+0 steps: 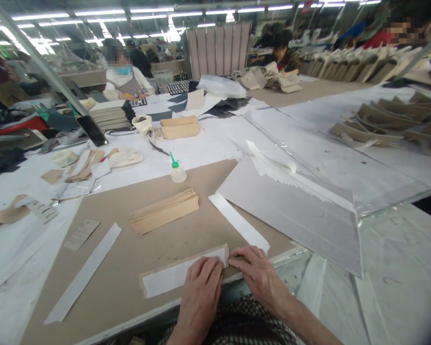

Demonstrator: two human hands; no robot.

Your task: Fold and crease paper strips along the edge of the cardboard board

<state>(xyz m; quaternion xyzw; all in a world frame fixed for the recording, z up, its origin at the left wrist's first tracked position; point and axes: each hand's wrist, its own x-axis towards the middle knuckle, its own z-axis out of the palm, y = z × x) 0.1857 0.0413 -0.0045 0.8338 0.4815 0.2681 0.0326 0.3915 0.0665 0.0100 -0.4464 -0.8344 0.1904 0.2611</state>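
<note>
A tan strip with a white strip laid on top of it [172,277] lies on the brown board [129,249] near the table's front edge. My left hand [201,292] rests flat on the white strip's right part, fingers stretched out. My right hand [255,273] presses its fingertips on the right end of the tan strip, fingers together and flat. A stack of tan strips [164,211] lies beyond, in the middle of the board. Two loose white strips, one at the right [239,223] and one at the left [84,273], lie beside it.
A small glue bottle with a green tip [177,171] stands at the board's far edge. A grey sheet [290,211] with white paper pieces lies to the right. Folded tan pieces, a phone [92,130] and stacks sit farther back. Other people work at the far tables.
</note>
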